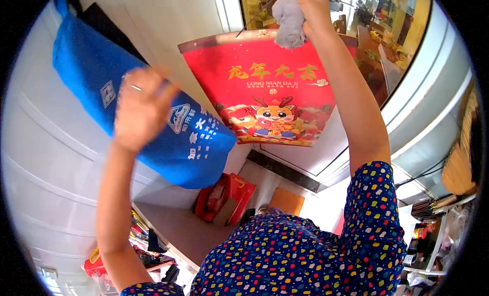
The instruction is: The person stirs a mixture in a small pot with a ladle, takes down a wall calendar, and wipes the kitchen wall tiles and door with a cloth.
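My right hand [317, 15] is raised high and gripping a crumpled grey cloth [290, 22]. The cloth overlaps the top edge of a red wall calendar [275, 100], which has gold characters and a cartoon dragon. Behind the cloth is a glass pane [262, 5]. My left hand [142, 107] is lifted in front of a hanging blue bag [188, 161] with white print; whether it touches the bag I cannot tell. A ring shows on it, and its fingers are smeared by motion.
Below the calendar, a red paper bag [239, 194] stands by the wall. A brown flat piece [286, 200] lies on the floor. At right, a broom head [458, 161] hangs above a cluttered white rack [438, 240]. More items are stacked at lower left.
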Tool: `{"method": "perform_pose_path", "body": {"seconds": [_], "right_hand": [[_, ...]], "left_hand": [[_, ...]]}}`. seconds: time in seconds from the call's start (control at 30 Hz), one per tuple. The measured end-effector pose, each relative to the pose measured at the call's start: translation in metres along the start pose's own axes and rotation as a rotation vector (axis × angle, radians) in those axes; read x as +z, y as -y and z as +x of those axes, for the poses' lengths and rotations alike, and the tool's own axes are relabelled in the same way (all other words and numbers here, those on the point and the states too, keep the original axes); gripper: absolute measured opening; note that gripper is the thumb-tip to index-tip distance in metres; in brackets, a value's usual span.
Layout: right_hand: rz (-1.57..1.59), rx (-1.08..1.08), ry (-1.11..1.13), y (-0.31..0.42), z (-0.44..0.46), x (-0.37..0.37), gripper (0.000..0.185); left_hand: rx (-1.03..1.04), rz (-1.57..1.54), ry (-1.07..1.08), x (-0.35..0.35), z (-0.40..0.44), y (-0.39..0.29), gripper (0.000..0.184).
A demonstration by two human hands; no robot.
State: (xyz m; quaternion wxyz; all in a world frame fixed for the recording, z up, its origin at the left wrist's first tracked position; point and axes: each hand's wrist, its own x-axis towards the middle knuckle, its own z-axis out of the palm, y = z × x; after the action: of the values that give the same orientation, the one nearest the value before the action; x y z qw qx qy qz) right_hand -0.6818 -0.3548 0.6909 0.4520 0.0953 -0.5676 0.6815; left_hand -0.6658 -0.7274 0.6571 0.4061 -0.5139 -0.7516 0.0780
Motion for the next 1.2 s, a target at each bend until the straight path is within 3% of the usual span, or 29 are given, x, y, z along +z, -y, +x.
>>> {"method": "perform_pose_path", "body": {"seconds": [0.17,0.23,0.33,0.43,0.57,0.63,0.7,0.77,0.83,0.9,0.97,1.03,1.1,1.13,1.2], "right_hand": [[0.092,-0.002,0.059,0.003,0.002,-0.003,0.015],[0.113,0.006,0.079,0.017,-0.007,0.006,0.013],[0.208,0.052,0.280,0.037,-0.015,0.023,0.010],[0.067,0.053,0.097,0.012,-0.006,0.042,0.009],[-0.002,0.035,0.014,-0.034,0.026,0.038,0.010],[-0.049,0.013,0.020,-0.048,0.036,0.038,0.011],[-0.078,-0.014,0.044,-0.067,0.051,0.026,0.011],[-0.064,-0.068,0.086,-0.067,0.051,0.015,0.012],[-0.003,0.068,0.046,-0.059,0.042,0.018,0.011],[0.056,0.077,0.051,-0.049,0.034,0.018,0.011],[0.108,0.006,0.094,-0.061,0.043,-0.005,0.014],[0.064,-0.017,0.041,-0.050,0.039,-0.007,0.015],[0.082,0.008,-0.053,-0.033,0.029,0.001,0.019],[0.075,-0.001,-0.046,-0.029,0.022,0.004,0.019],[0.188,-0.031,0.013,-0.029,0.012,0.003,0.019]], "left_hand": [[-0.146,-0.015,0.498,0.072,-0.098,-0.021,0.045],[-0.203,0.044,0.534,0.082,-0.118,-0.010,0.046],[-0.334,0.073,0.578,0.088,-0.123,0.006,0.045],[-0.428,0.162,0.692,0.137,-0.116,0.030,0.041],[-0.576,-0.066,0.762,0.192,-0.073,0.025,0.046],[-0.532,-0.277,0.824,0.213,-0.058,0.012,0.044],[-0.544,-0.445,1.023,0.246,-0.049,-0.010,0.043],[-0.577,-0.454,0.946,0.282,-0.064,-0.050,0.044],[-0.488,-0.592,1.146,0.317,-0.075,-0.085,0.050],[-0.410,-0.678,1.166,0.354,-0.101,-0.135,0.056],[-0.438,-1.106,1.358,0.419,-0.140,-0.191,0.058],[-0.694,-1.558,1.542,0.447,-0.168,-0.243,0.064],[-0.935,-1.699,1.493,0.466,-0.200,-0.304,0.069],[-0.926,-1.707,1.481,0.481,-0.212,-0.327,0.069],[-1.304,-2.386,1.118,0.515,-0.226,-0.361,0.090]]}}
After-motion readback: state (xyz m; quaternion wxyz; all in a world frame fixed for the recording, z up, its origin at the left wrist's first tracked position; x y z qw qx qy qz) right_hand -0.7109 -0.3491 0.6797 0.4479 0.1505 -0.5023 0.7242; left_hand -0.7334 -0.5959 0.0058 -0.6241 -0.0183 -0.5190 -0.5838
